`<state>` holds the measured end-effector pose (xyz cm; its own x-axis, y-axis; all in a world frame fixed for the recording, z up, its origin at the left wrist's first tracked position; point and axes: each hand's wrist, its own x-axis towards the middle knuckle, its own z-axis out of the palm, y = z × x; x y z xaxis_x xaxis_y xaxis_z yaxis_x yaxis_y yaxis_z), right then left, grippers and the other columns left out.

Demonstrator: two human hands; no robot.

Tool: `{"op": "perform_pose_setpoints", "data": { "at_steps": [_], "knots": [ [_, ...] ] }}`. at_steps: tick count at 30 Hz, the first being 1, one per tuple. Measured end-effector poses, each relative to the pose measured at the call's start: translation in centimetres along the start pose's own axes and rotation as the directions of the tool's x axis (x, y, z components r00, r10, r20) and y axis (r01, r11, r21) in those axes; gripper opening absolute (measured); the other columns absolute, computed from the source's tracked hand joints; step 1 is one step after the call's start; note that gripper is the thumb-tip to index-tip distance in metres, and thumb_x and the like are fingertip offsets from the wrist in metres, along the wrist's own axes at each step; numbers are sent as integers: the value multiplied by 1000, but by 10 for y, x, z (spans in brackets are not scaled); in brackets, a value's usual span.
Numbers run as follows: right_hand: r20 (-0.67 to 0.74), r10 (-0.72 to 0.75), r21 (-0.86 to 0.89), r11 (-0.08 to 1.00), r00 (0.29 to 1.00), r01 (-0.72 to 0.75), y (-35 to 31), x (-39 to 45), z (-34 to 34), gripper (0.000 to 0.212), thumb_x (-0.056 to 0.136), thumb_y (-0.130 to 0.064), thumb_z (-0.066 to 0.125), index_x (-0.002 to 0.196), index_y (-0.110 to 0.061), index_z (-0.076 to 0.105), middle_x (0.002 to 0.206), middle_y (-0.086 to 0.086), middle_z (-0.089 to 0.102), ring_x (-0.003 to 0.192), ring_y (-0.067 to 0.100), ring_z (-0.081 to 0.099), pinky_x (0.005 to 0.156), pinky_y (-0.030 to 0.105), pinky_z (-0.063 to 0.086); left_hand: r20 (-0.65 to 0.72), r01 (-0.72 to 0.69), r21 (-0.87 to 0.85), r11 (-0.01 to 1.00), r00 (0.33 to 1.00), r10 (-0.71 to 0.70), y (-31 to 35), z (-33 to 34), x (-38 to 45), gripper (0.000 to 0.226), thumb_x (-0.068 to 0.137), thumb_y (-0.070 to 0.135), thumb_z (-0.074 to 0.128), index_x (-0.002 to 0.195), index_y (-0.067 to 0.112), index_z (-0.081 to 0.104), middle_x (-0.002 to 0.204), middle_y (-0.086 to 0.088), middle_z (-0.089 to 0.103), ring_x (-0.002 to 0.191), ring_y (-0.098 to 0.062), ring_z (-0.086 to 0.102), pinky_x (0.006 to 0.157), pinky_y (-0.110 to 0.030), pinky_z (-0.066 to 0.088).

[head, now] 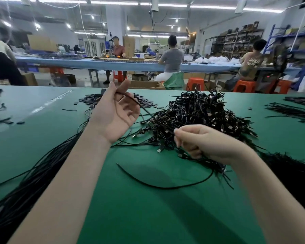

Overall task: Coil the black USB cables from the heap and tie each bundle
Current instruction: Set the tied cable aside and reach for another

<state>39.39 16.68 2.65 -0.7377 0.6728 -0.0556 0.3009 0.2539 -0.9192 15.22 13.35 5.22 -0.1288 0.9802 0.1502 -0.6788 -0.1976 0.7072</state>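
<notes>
A: What lies at the far left of the green worktop (148, 217)?

B: A thick sheaf of long black cords (30, 175) runs from the near left corner up toward the middle. Beyond it, near the far edge, sits a scatter of small dark flat pieces (92, 100).

A: And the left hand (115, 114)?

B: It is raised above the worktop, palm turned up. The thumb and forefinger pinch one end of a black cable (136, 103); the other fingers (133, 112) are loosely spread and grip nothing. The cable slopes down to the right from the pinch into the heap.

A: Where is the heap?

B: The heap of black USB cables (199, 115) sits in the middle-right of the worktop, a tangled mound with metal plugs showing here and there. One silver plug (159, 150) lies at its near edge, just left of the right hand.

A: What is the right hand (202, 143) doing?

B: It is curled into a fist at the near side of the heap. Forefinger and thumb nip a thin strand at its top, and a bunch of thin black ties (222, 170) sticks out below the fist.

A: Anything in front?

B: One loose cable (165, 186) curves across the worktop between the two forearms.

A: Far right?

B: More straight black strands (289, 110) lie spread there, well apart from the heap.
</notes>
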Motion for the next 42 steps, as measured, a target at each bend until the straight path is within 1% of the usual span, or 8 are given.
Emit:
{"op": "perform_pose_setpoints", "data": {
  "at_steps": [7, 12, 19, 23, 27, 34, 38, 42],
  "knots": [
    [-217, 129, -306, 932, 968, -193, 16, 13, 14, 45, 91, -55, 51, 63, -18, 52, 51, -9, 38, 45, 10, 30, 46, 21, 27, 454, 120, 298, 947, 855, -251, 28, -2, -23, 49, 95, 39, 40, 54, 22, 61, 42, 8, 51, 36, -4, 47, 42, -15, 35],
    [-288, -82, 98, 989, 954, 114, -16, -2, 5, 42, 93, -48, 49, 63, -20, 57, 49, -10, 36, 44, 10, 28, 43, 19, 27, 74, 132, 957, 260, 751, -656, -5, 8, -27, 53, 99, 49, 28, 96, 21, 73, 93, 0, 76, 81, -12, 72, 66, -18, 51],
    [196, -67, 189, 982, 978, 29, 3, 9, 53, 32, 99, -39, 43, 84, -23, 67, 59, -7, 38, 54, 12, 36, 58, 22, 42, 248, -15, 116, 993, 969, -14, 7, 17, -16, 51, 104, 39, 25, 114, 12, 67, 101, -3, 74, 87, -14, 70, 72, -23, 56],
    [-196, -15, -175, 984, 980, -20, 18, 17, 42, 39, 92, -44, 55, 71, -12, 60, 61, 1, 42, 57, 14, 40, 60, 32, 40, 489, 28, 441, 897, 831, -266, 34, 11, -39, 33, 89, 42, 55, 68, 22, 69, 51, 8, 56, 45, -8, 54, 48, -18, 44],
    [-524, -276, -250, 954, 805, 164, -3, 11, 27, 44, 93, -46, 53, 69, -10, 59, 45, -13, 38, 41, 3, 32, 43, 15, 28, 213, 2, 941, 339, 773, -597, 7, 13, -37, 40, 99, 42, 40, 93, 21, 74, 85, -5, 75, 72, -15, 69, 61, -18, 49],
    [-162, -235, -40, 972, 958, 232, 0, 15, 57, 29, 103, -31, 39, 87, -27, 62, 61, -12, 43, 53, 6, 38, 53, 22, 37, 191, -61, 310, 949, 982, 1, -13, 27, -13, 47, 103, 39, 27, 117, 13, 64, 106, -1, 74, 98, -12, 69, 75, -21, 55],
    [-52, -19, 18, 1000, 998, 20, 24, 21, 46, 32, 99, -39, 45, 76, -20, 57, 60, -9, 39, 54, 12, 36, 57, 30, 39, 384, -6, 202, 979, 920, -73, 3, 26, -28, 44, 94, 41, 39, 81, 20, 76, 67, 8, 66, 63, -7, 64, 59, -19, 50],
    [-406, -32, -317, 942, 913, -108, 24, 18, 24, 41, 92, -50, 52, 68, -17, 58, 53, -7, 42, 47, 9, 37, 47, 21, 33, 487, -3, 492, 870, 830, -273, 5, 25, -35, 44, 94, 38, 41, 65, 19, 69, 46, 8, 52, 39, -7, 46, 44, -18, 31]
  ]
}}
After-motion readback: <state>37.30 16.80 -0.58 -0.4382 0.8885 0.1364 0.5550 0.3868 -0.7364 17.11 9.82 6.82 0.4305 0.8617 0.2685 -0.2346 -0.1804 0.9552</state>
